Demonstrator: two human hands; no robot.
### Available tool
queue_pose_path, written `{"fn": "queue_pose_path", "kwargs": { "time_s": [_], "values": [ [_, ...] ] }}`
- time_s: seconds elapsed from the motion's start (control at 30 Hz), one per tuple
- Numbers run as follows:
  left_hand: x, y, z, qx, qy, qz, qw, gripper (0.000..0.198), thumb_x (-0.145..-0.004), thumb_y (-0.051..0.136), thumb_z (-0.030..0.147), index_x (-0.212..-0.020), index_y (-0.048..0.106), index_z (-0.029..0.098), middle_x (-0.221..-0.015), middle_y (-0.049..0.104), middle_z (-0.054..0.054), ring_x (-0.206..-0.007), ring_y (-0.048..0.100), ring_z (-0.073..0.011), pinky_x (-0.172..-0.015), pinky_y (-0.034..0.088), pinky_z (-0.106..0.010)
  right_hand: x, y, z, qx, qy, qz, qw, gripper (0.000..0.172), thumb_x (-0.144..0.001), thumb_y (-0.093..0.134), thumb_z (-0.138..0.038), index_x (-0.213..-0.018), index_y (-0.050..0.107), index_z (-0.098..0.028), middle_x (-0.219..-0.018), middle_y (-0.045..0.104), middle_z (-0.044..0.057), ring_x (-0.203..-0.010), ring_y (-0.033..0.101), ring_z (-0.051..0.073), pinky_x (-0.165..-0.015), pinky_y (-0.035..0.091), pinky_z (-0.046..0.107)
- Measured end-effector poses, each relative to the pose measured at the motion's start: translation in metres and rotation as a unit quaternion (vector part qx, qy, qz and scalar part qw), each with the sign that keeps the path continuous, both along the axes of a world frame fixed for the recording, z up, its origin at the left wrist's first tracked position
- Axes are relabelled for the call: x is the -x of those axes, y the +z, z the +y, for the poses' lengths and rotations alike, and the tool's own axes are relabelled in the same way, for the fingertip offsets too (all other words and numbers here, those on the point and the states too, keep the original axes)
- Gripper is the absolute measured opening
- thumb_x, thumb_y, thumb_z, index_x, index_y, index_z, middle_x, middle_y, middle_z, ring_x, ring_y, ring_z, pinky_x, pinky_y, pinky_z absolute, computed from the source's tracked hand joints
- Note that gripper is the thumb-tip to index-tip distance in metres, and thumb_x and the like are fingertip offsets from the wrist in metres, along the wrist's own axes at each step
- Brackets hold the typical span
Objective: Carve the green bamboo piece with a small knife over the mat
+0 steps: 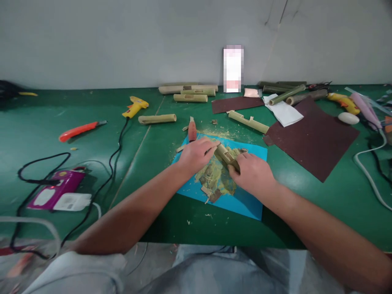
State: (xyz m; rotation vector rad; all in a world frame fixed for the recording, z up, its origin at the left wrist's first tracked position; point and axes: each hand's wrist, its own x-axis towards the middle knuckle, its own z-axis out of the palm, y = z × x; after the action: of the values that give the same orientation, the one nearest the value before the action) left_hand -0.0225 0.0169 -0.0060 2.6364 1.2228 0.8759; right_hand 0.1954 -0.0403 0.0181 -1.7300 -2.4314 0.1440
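Over a blue sheet (249, 204), a short bamboo tube (225, 154) with a rectangular slot cut in its side lies tilted between my hands. My left hand (197, 155) is closed, its thumb and forefinger pinching the tube's far left end; a thin dark edge shows at the fingertips, too small to name. Around the near right end wraps my right hand (255, 173), also closed, hiding that part. Bamboo shavings (214, 177) and chips are heaped on the sheet beneath. Just beyond my left hand lies a red-handled blade tool (192, 130).
Slotted bamboo pieces (248, 122) lie farther back, with brown sandpaper sheets (315, 139) and a white cloth (284, 110) to the right. On the left are a yellow glue gun (134, 107), a red utility knife (81, 131), a purple power strip (67, 183) and trailing black cords.
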Motion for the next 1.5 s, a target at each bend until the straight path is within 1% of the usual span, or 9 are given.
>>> {"fn": "queue_pose_path", "kwargs": {
  "time_s": [0.13,0.3,0.4,0.57,0.7,0.87,1.2,1.37,1.5],
  "values": [
    [-0.001,0.0,-0.001,0.023,-0.031,0.023,0.999,0.032,-0.105,0.048,0.03,-0.122,0.073,0.019,-0.099,0.075,-0.008,-0.091,0.071,-0.0195,-0.079,0.058,-0.032,0.001,0.001,0.0,0.013,-0.006,0.001,1.0,0.028,-0.098,0.049,-0.037,-0.091,0.068,-0.017,-0.09,0.071,0.012,-0.085,0.066,0.024,-0.061,0.036,0.033],
    [0.0,0.0,0.0,0.006,-0.001,0.006,1.0,0.032,-0.105,0.048,0.029,-0.119,0.075,0.016,-0.093,0.074,-0.008,-0.087,0.07,-0.0197,-0.077,0.057,-0.031,0.001,-0.001,0.001,0.004,-0.011,0.005,1.0,0.028,-0.097,0.049,-0.037,-0.091,0.068,-0.017,-0.089,0.071,0.012,-0.085,0.065,0.024,-0.062,0.036,0.033],
    [0.0,0.0,-0.001,0.017,-0.034,0.016,0.999,0.032,-0.105,0.049,0.029,-0.122,0.073,0.018,-0.097,0.075,-0.007,-0.089,0.07,-0.0187,-0.078,0.057,-0.029,0.001,-0.002,0.001,0.007,-0.009,0.009,1.0,0.027,-0.096,0.05,-0.038,-0.09,0.068,-0.018,-0.089,0.071,0.012,-0.084,0.065,0.024,-0.062,0.036,0.033],
    [-0.001,0.001,-0.003,0.006,0.006,-0.002,1.0,0.03,-0.104,0.051,0.028,-0.119,0.074,0.017,-0.096,0.076,-0.008,-0.089,0.071,-0.0195,-0.08,0.058,-0.031,0.001,-0.002,0.0,0.007,-0.009,0.008,1.0,0.026,-0.096,0.051,-0.037,-0.091,0.068,-0.017,-0.09,0.071,0.012,-0.086,0.065,0.024,-0.062,0.036,0.033],
    [-0.002,0.002,-0.006,0.016,-0.034,0.014,0.999,0.03,-0.105,0.05,0.028,-0.121,0.074,0.018,-0.1,0.076,-0.008,-0.092,0.072,-0.0194,-0.08,0.059,-0.03,0.001,-0.002,0.0,0.009,0.0,0.008,1.0,0.024,-0.095,0.054,-0.038,-0.091,0.067,-0.018,-0.091,0.072,0.011,-0.087,0.065,0.024,-0.063,0.037,0.033],
    [0.005,0.001,0.002,0.005,0.009,-0.01,1.0,0.029,-0.103,0.052,0.026,-0.119,0.075,0.016,-0.1,0.078,-0.009,-0.092,0.073,-0.021,-0.083,0.06,-0.034,-0.001,-0.004,0.0,-0.003,0.011,0.012,1.0,0.026,-0.096,0.055,-0.041,-0.091,0.067,-0.018,-0.091,0.072,0.01,-0.086,0.064,0.024,-0.064,0.038,0.034],
    [0.005,0.001,0.003,0.018,-0.005,-0.05,0.999,0.028,-0.103,0.055,0.027,-0.117,0.076,0.015,-0.105,0.079,-0.01,-0.094,0.075,-0.021,-0.087,0.062,-0.036,-0.005,0.0,0.006,-0.072,0.015,-0.009,0.997,0.016,-0.09,0.059,-0.028,-0.095,0.067,-0.015,-0.1,0.069,0.013,-0.099,0.061,0.029,-0.077,0.04,0.038],
    [0.006,0.0,0.005,0.024,-0.004,-0.039,0.999,0.029,-0.103,0.055,0.027,-0.119,0.075,0.014,-0.108,0.078,-0.011,-0.096,0.075,-0.0221,-0.088,0.062,-0.037,-0.006,0.005,0.005,-0.062,-0.003,-0.018,0.998,0.021,-0.094,0.056,-0.032,-0.097,0.067,-0.015,-0.101,0.068,0.014,-0.097,0.06,0.03,-0.076,0.038,0.04],
    [0.003,0.0,0.0,0.008,0.033,-0.029,0.999,0.029,-0.103,0.053,0.028,-0.118,0.075,0.016,-0.102,0.078,-0.01,-0.091,0.074,-0.0204,-0.083,0.061,-0.034,-0.006,0.005,0.006,-0.036,0.005,-0.021,0.999,0.019,-0.093,0.053,-0.027,-0.096,0.067,-0.015,-0.1,0.069,0.014,-0.097,0.06,0.029,-0.076,0.038,0.039]
  ]
}}
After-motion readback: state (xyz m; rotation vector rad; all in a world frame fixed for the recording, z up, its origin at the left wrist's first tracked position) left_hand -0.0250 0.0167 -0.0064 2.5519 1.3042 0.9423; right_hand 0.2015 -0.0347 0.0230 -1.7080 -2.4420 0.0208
